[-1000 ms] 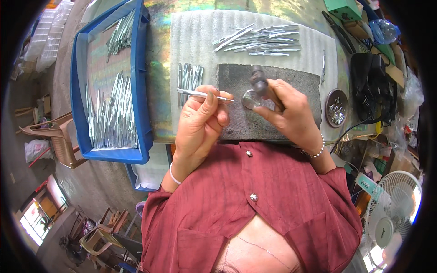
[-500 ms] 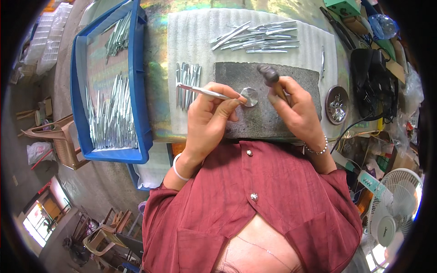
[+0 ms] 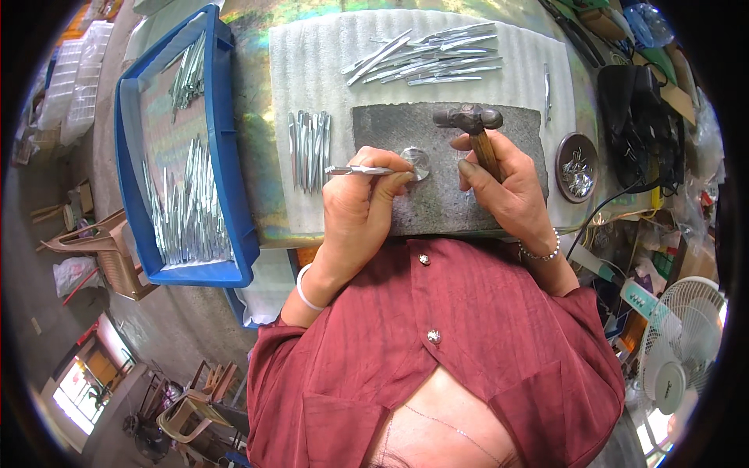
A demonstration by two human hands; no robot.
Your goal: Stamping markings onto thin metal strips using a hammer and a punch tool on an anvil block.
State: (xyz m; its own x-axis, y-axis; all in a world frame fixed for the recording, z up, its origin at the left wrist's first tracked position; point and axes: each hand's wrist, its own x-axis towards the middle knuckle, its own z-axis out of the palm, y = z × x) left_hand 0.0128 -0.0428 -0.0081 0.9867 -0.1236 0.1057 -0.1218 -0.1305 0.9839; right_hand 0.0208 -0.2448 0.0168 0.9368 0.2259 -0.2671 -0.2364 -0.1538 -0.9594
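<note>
Silver metal strip (image 3: pixel 355 170) pinched by left hand (image 3: pixel 353 207), nearer round silver disc (image 3: pixel 419 161)!
Held parallel to grey slab (image 3: pixel 437 207)'s near edge; wooden-handled hammer (image 3: pixel 485 152) gripped in right hand (image 3: pixel 511 189).

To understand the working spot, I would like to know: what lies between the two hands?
In the head view, a silvery disc on the dark slab lies between the left hand and the right hand, nearer the left one.

We saw a table (image 3: pixel 261 175) with an iridescent surface, carrying a ridged white foam sheet (image 3: pixel 324 74) and, by the sheet's right edge, a round dark dish (image 3: pixel 574 143).
</note>
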